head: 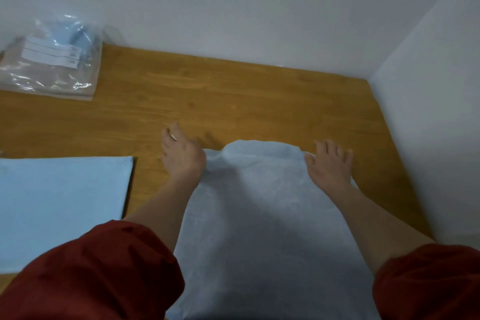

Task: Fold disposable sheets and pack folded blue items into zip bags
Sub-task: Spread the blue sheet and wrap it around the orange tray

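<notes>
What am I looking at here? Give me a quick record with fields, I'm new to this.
Surface: wooden table in a white-walled corner
Being worked: pale blue sheet, spread before the person
Left hand: flat at the sheet's far left corner
Right hand: fingers spread at its far right corner
Left side: folded blue item
Far left: clear zip bags, something blue inside

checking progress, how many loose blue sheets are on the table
2: the middle sheet, touched by the left hand and right hand; the folded sheet at the left edge. The zip bags far left may hide more.
</notes>
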